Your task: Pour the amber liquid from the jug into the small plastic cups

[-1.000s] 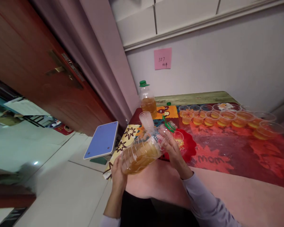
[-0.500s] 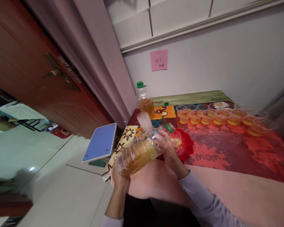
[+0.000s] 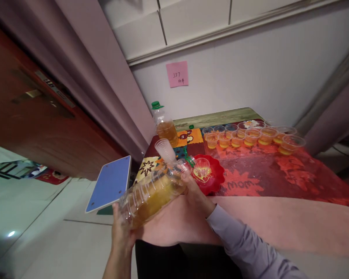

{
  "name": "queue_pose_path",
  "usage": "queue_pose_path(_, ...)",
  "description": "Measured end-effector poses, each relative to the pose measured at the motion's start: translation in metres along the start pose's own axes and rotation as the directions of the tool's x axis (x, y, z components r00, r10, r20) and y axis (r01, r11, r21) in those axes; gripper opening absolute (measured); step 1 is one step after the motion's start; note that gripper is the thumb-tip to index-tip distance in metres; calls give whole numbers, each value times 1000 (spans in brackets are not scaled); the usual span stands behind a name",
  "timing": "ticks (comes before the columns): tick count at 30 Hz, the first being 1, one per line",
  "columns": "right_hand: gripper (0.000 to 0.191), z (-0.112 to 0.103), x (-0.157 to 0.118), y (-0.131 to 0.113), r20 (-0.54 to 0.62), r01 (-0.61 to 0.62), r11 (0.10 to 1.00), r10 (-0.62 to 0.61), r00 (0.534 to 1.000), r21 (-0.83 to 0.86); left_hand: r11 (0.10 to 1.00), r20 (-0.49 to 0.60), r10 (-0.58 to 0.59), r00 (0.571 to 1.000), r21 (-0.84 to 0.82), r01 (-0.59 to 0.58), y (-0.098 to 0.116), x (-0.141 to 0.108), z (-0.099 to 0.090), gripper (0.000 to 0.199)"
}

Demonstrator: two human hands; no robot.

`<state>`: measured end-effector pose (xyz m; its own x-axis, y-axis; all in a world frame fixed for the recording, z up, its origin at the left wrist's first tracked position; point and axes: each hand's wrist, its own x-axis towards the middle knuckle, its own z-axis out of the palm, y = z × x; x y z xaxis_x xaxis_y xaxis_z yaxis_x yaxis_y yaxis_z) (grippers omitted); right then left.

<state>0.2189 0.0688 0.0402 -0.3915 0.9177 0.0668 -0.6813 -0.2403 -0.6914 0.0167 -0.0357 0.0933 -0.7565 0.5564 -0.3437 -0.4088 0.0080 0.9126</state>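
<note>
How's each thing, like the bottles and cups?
Ridged clear plastic bottle: tilted, part full, in left hand and right hand.
Green capped clear plastic bottle: upright, closed, part full.
Front row of clear round plastic cups: upright, part full.
Clear plastic cup on scalloped red dish: contents unclear.

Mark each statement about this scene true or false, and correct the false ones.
1. The right hand grips the tilted bottle near its neck. True.
2. The left hand holds a spoon. False: the left hand supports the bottle's base end.
3. The red tray holds a clear cup. True.
4. The note is on the door. False: the note is on the wall.
5. The upright bottle contains amber liquid. True.
</note>
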Motion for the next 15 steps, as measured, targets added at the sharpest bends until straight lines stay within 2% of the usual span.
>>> queue_pose_path(3,65,5,-3,-7,52,-4,1000,2,999,25,999,-13,32,999,15,-32,4,6,-7,33)
queue_pose_path(7,57,9,-7,-13,67,8,1000,-9,998,17,999,-22,15,1000,47,-14,8,14,-9,44)
queue_pose_path(12,62,5,-4,-11,31,-4,1000,4,1000,8,996,-24,7,1000,88,-5,10,16,-2,47)
queue_pose_path(15,64,2,-2,-11,15,34,999,-33,999,-42,996,-24,-7,1000,90,9,11,15,3,46)
